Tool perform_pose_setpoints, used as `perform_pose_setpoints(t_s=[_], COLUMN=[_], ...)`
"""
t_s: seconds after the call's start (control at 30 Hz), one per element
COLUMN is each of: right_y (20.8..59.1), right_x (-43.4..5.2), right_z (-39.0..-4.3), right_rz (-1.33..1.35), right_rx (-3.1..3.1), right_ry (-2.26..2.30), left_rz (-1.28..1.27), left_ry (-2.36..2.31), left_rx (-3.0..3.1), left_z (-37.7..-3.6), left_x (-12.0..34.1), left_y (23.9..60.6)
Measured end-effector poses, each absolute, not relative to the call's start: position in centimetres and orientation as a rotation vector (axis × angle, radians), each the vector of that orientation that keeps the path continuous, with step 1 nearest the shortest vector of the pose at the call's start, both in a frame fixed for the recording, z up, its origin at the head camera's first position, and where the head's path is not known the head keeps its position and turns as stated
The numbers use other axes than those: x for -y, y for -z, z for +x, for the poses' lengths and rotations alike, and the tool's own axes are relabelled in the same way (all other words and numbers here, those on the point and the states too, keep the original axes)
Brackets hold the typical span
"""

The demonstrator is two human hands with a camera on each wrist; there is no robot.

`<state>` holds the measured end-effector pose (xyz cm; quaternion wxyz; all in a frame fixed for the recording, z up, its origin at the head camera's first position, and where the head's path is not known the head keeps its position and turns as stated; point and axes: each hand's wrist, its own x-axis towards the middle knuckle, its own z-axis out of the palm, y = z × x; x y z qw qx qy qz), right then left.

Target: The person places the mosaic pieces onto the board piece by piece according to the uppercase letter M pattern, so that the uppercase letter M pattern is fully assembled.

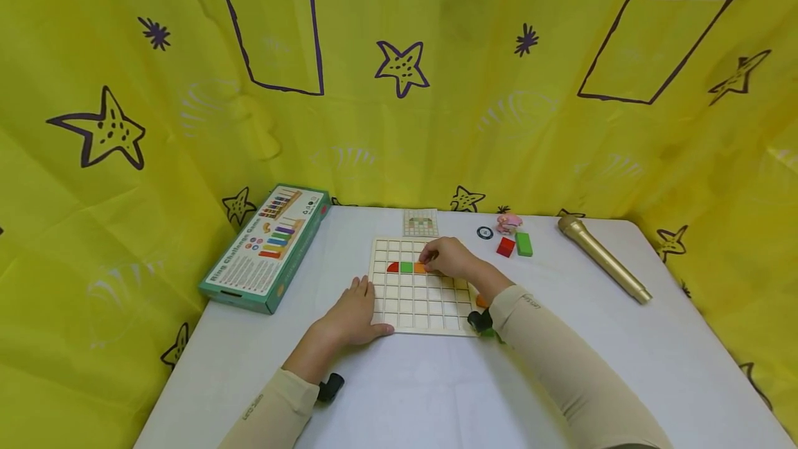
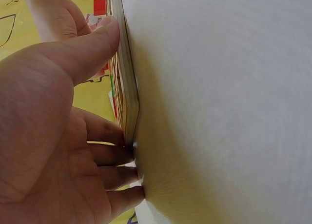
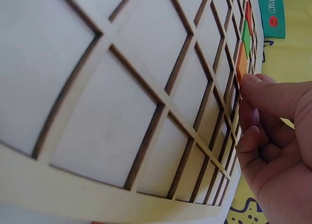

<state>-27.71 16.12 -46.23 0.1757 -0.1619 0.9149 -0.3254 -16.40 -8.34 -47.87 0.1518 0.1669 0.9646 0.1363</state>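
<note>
— Touching the orange piece (image 1: 420, 268) with curled fingertips of the right hand (image 1: 450, 258), right on the grid board (image 1: 399, 310). Seen close from the right wrist: fingertips (image 3: 258, 82) bunched against the near edge of that orange piece (image 3: 242, 63), more pressing than lifting; hard to tell whether truly pinched.

— And the left hand (image 1: 353, 314)?

— Lying flat at the board's 8 o'clock corner, fingers straight and together along the left edge, thumb laid over the front rim. Same from the left wrist: thumb (image 2: 95, 41) along the board's edge (image 2: 127, 94), fingers (image 2: 114, 177) spread loose on the table below it. Holding nothing, only steadying.

— Where on the board, that orange piece?

— Second row from the far side, about the middle. Set in a line of three: red piece (image 1: 393, 267) toward 9 o'clock, green piece (image 1: 406, 267) next, then the orange under the fingertips. Remaining squares bare wood.

— Around the board?

— At 12 o'clock, just beyond the far edge, a small pattern card (image 1: 420, 222). Toward 1 to 2 o'clock, a dark round token (image 1: 485, 233), a pink toy (image 1: 508, 222), a red block (image 1: 506, 247) and a green block (image 1: 524, 244) side by side. Farther out at 2 o'clock, a gold microphone (image 1: 603, 258) lying slantwise. At 10 o'clock, a green game box (image 1: 268, 247) hanging partly over the table (image 1: 654, 352) edge. By the right forearm, near the board's 4 o'clock corner, another orange bit (image 1: 481, 301), partly hidden. All ringed by a yellow cloth (image 1: 125, 54) with stars.
</note>
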Motion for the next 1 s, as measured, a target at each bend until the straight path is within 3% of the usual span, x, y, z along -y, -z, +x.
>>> perform_pose_setpoints(t_s=[1.0], right_y=[45.1], right_x=[-21.8], right_z=[-26.4], right_rz=[-0.317], right_rx=[-2.626], right_ry=[0.945], left_rz=[0.532], left_ry=[-0.408], left_rx=[-2.776], left_z=[-16.2], left_x=[8.5], left_y=[47.7])
